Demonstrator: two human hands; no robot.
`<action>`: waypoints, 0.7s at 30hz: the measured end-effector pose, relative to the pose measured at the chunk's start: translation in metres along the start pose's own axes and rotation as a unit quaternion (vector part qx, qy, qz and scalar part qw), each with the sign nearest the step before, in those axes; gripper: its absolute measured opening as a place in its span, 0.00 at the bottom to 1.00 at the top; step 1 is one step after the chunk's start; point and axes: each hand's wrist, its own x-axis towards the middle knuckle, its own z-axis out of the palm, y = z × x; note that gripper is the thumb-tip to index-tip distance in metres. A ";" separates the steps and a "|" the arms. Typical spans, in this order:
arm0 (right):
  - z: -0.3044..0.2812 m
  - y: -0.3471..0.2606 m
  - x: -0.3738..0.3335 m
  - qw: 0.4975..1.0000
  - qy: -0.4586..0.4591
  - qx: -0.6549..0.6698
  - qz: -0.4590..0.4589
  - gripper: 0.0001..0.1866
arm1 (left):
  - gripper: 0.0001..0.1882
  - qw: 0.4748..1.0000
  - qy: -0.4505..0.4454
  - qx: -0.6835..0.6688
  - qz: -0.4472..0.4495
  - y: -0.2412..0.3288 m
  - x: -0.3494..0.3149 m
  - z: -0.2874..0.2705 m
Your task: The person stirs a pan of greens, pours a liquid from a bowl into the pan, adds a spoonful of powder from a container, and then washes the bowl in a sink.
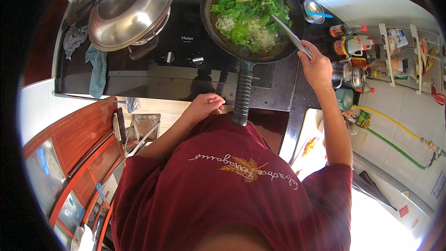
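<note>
A dark wok (207, 23) sits on the right side of the black stove, holding chopped leafy greens (248, 11) with paler pieces among them. My right hand (317, 67) is closed around the handle of a long grey metal cooking utensil (289, 32). It slants over the wok's right rim; its far end reaches the greens, so its head cannot be made out. My left hand (206, 105) is at the stove's front edge, left of the wok's black ribbed handle (242, 94). Its fingers are loosely bent, with nothing visible in them, apart from the handle.
A steel domed lid (132, 23) covers a pan on the left of the stove. Cloths (96, 69) hang at the front left. A steel bowl (313, 11) with a blue spoon stands right of the wok, near several sauce bottles (346, 29) and a green mug (344, 99).
</note>
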 end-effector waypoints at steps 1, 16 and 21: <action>-0.004 0.000 0.000 0.999 0.022 -0.042 -0.024 0.17 | 0.14 1.000 -0.002 0.005 0.004 -0.001 0.000 -0.001; -0.014 -0.005 -0.034 0.798 -0.247 0.456 0.306 0.19 | 0.15 1.000 -0.015 0.025 0.000 -0.002 0.005 -0.003; -0.045 0.011 -0.034 0.804 -0.273 0.430 0.309 0.18 | 0.14 0.999 -0.008 0.025 -0.021 -0.008 0.002 -0.012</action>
